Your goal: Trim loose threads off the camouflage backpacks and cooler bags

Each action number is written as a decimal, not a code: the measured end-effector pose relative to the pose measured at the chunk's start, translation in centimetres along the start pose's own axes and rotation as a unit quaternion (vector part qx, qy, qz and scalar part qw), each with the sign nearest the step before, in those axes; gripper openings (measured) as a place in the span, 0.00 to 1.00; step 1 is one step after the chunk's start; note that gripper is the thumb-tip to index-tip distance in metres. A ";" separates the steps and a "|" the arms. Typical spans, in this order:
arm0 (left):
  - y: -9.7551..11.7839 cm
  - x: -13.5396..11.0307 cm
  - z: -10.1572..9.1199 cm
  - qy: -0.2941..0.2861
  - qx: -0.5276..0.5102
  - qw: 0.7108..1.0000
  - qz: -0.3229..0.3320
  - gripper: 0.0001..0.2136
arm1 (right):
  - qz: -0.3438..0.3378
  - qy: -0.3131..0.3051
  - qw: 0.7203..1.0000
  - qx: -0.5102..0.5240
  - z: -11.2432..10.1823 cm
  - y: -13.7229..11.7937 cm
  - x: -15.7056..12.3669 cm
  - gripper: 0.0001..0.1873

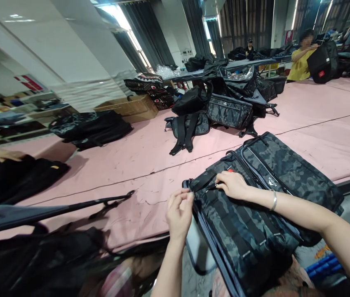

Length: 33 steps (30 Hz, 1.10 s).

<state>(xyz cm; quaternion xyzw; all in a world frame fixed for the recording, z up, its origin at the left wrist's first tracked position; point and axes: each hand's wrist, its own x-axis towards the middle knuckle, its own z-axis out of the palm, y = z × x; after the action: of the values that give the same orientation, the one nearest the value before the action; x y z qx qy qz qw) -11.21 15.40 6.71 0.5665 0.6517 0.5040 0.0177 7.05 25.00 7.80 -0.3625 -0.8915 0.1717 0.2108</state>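
The left hand (179, 212) is up at the near corner of the camo bag (255, 222), with its thumb and fingers pinched tight on the bag's edge. The right hand (233, 185) lies flat on top of the same bag, and its fingertips are closed on a small dark tab (212, 187) there. A thin shiny bracelet (274, 201) goes round the right wrist. The two hands are near each other but do not touch. The camo bag is big and shaped like a box, made of rough cloth with dark grey and black blotches. It has flat black straps sewn across it and long zips round the lid. It sits on the near edge of the counter (317, 123) and hangs over a bit toward the person. The counter is wide and flat, with a soft-looking pink cover that has a few marks and a thin line across it. A long black strap (100, 202) lies flat to the left of the hands. Farther back is a heap of bags (227, 109), some with the same blotchy cloth and some plain black. More floppy black bags (91, 128) lie to the left, next to a brown cardboard box (131, 108). At the far left another person's hand (4, 154) rests on a black bag (29, 177). Far away, a person in a yellow shirt (298, 66) holds a square black bag (323, 62).
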 end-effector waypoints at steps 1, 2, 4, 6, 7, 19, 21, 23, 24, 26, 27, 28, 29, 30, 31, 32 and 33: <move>0.1 -0.5 -0.5 0.008 -0.036 0.999 -0.037 0.15 | 0.013 0.010 0.999 0.027 0.0 0.2 -0.1 0.06; 0.3 -1.2 -0.9 0.007 -0.051 0.996 -0.071 0.16 | 0.025 0.021 0.998 0.056 0.0 0.3 -0.1 0.06; 0.6 -3.0 -1.4 -0.018 -0.018 0.992 -0.128 0.14 | 0.042 0.034 0.992 0.111 0.1 0.4 -0.3 0.05; 0.6 -4.9 -1.6 -0.063 0.039 0.981 -0.180 0.19 | 0.045 0.037 0.987 0.152 0.1 0.1 -0.5 0.05; 0.5 -5.9 -1.6 -0.081 0.044 0.973 -0.210 0.22 | 0.043 0.036 0.985 0.165 0.1 0.0 -0.6 0.05; -1.0 -9.6 -2.9 -0.055 -0.235 0.891 -0.384 0.21 | 0.070 0.026 0.971 0.228 -4.3 0.3 -5.2 0.07; -0.9 -9.7 -2.6 -0.059 -0.232 0.892 -0.384 0.21 | 0.092 0.031 0.966 0.241 -5.4 0.7 -7.2 0.08; -0.5 -9.9 -2.2 -0.057 -0.216 0.902 -0.369 0.21 | 0.116 0.043 0.960 0.250 -6.3 1.1 -9.4 0.10; 0.0 -10.0 -2.1 -0.044 -0.192 0.917 -0.347 0.22 | 0.128 0.050 0.958 0.251 -6.6 1.2 -10.6 0.10; 1.5 -10.3 -1.8 0.000 -0.107 0.959 -0.262 0.21 | 0.148 0.066 0.955 0.249 -6.9 1.4 -13.1 0.12; 2.6 -10.6 -1.6 0.022 -0.056 0.978 -0.201 0.20 | 0.160 0.075 0.952 0.249 -6.9 1.4 -14.4 0.13; 3.7 -10.9 -1.5 0.034 -0.011 0.990 -0.136 0.18 | 0.172 0.084 0.949 0.249 -6.7 1.4 -15.6 0.14; 4.8 -11.3 -1.4 0.030 0.019 0.997 -0.075 0.15 | 0.186 0.090 0.945 0.252 -6.5 1.3 -16.9 0.15; 5.8 -11.7 -1.2 0.011 0.031 0.999 -0.023 0.13 | 0.200 0.095 0.941 0.255 -6.2 1.2 -18.1 0.15; 6.6 -12.1 -1.0 -0.019 0.030 0.999 0.016 0.12 | 0.213 0.097 0.937 0.260 -5.8 1.1 -19.2 0.16; 7.3 -12.5 -0.8 -0.058 0.023 0.997 0.045 0.11 | 0.222 0.099 0.933 0.264 -5.5 0.9 -20.2 0.16; 7.6 -12.9 -0.6 -0.102 0.015 0.992 0.066 0.11 | 0.228 0.101 0.931 0.268 -5.1 0.7 -21.1 0.16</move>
<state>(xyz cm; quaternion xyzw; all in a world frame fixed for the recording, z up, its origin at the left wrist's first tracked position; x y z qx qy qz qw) -1.51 4.11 5.10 0.6569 0.6152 0.4338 0.0428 23.63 11.10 6.52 -0.5019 -0.6795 0.4100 0.3440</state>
